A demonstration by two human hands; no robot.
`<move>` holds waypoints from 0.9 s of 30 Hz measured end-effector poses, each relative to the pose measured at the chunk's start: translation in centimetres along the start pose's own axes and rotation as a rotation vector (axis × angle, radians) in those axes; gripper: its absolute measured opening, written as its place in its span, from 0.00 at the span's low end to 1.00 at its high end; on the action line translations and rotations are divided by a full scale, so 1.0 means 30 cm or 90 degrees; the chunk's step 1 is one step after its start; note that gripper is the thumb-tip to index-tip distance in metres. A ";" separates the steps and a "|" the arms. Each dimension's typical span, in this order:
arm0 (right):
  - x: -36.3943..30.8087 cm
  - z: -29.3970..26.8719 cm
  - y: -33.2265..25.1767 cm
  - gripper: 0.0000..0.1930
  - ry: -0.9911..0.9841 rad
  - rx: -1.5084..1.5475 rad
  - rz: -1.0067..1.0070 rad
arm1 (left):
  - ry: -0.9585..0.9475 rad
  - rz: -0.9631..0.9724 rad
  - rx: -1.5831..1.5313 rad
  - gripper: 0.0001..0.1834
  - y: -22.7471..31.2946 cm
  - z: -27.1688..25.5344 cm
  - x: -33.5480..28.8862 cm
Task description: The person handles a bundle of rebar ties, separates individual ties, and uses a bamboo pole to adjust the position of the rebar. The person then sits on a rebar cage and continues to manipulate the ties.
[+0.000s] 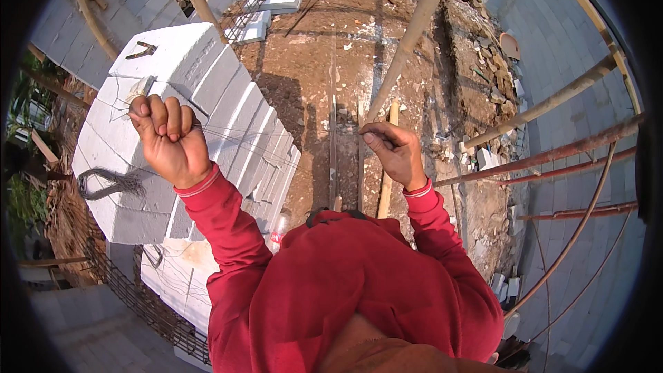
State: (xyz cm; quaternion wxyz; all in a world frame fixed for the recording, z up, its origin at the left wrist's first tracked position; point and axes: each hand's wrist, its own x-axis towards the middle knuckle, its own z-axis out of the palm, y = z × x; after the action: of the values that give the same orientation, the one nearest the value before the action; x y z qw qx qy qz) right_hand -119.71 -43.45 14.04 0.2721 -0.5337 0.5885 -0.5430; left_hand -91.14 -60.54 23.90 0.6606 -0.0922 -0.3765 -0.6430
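My left hand (173, 139) is raised over a stack of white blocks (228, 107), its fingers curled closed around thin wire (235, 132). Fine strands fan out from both sides of that fist, some of them trailing rightward. In front of my chest, on the right, my right hand (397, 154) is closed with thumb and forefinger pinched together; whatever lies between them is too small to make out. On the blocks near my left hand rest a bundle of dark tie wire (103, 185) and a pair of pincers (141, 50), the latter on the far top block.
A bamboo pole (412, 38) slants up ahead, with a shorter pole (388, 166) beside my right hand. Red pipes (545, 160) prop the grey block wall (563, 83) at right. Rebar cages (148, 314) lie at left. A plastic bottle (280, 226) stands by the stack.
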 end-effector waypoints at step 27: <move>-0.097 0.092 0.008 0.08 -0.122 -0.245 -0.384 | 0.041 0.025 0.038 0.10 0.065 -0.021 0.076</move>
State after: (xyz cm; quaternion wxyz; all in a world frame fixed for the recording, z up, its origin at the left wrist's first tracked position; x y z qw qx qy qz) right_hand -116.48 -41.76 12.33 0.0482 -0.7727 0.4681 -0.4259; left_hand -89.36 -62.41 25.56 0.6871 -0.0589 -0.3725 -0.6210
